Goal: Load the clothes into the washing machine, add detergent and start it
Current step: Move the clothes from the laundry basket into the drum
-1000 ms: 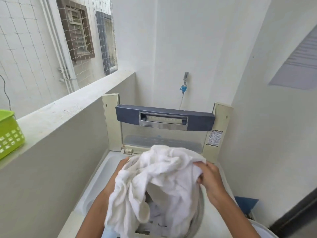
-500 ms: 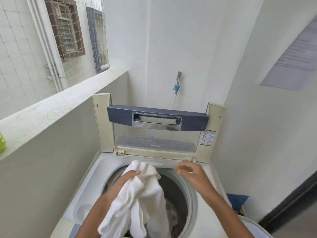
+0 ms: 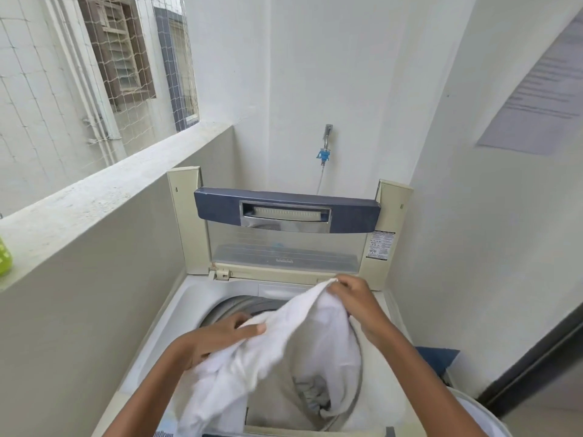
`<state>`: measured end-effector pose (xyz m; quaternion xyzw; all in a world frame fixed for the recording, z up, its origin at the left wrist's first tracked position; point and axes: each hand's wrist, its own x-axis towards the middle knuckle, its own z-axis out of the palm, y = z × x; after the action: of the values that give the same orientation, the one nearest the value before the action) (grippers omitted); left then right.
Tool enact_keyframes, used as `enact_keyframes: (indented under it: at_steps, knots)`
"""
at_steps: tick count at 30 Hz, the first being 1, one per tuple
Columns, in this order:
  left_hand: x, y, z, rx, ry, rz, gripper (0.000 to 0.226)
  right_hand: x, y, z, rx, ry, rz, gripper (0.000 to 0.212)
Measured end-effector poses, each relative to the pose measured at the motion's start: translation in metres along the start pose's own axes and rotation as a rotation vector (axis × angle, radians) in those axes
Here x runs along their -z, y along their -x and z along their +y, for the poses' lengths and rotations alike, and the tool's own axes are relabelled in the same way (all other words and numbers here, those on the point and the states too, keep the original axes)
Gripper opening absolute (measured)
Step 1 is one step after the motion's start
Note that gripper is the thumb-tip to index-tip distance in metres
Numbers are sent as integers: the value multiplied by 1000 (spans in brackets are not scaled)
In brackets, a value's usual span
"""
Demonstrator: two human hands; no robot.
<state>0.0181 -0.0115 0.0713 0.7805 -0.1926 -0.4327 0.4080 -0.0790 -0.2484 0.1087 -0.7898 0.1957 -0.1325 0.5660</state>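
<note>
I am on the loading step. My left grip (image 3: 217, 339) pinches a fold of the white garment (image 3: 284, 357) and my right grip (image 3: 355, 299) pinches its upper edge. Together they hold it over the open drum of the washing machine (image 3: 176, 313), with its lower folds hanging inside. Next, I judge, both should let go so it drops clear of the rim. The raised lid (image 3: 284, 247) stands just behind my right knuckles, and the parapet wall (image 3: 94, 294) crowds the left.

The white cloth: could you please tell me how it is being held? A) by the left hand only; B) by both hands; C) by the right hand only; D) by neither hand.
B: the left hand and the right hand both grip the cloth above the open washer.
</note>
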Motion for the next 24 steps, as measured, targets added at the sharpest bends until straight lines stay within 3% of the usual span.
enact_keyframes:
  at_steps: [2,5,7,10,12,14,16,18,20,22,23,24]
  knots:
    - [1,-3,-6,49,-146,165,89,5,-3,-7,9,-52,46,15]
    - [-5,-6,-6,-39,-113,361,50,12,-2,-18,-3,-135,75,10]
    - [-11,-6,-3,-134,-120,317,28,12,2,-24,5,-113,59,13]
    - [-34,-5,5,-167,-131,90,18,3,9,-25,33,-47,-43,22]
    - [-54,-11,3,-152,-180,8,28,-2,13,-24,57,-30,-116,26]
    - [-74,-21,-2,-129,-193,-11,54,-5,16,-27,69,-40,-162,17]
    - [-92,-30,-3,-128,-153,-5,81,-6,20,-34,74,-71,-197,22]
    - [-102,-40,-5,-194,-64,61,89,-4,21,-39,82,-145,-207,23]
    - [-103,-50,-9,-248,16,202,65,1,19,-44,81,-277,-180,24]
    - [-93,-54,-11,-246,70,360,19,9,14,-48,85,-360,-125,23]
    - [-83,-54,-12,-221,139,408,10,13,10,-48,90,-341,-83,22]
    - [-72,-54,-13,-191,224,450,17,19,6,-47,95,-285,-18,20]
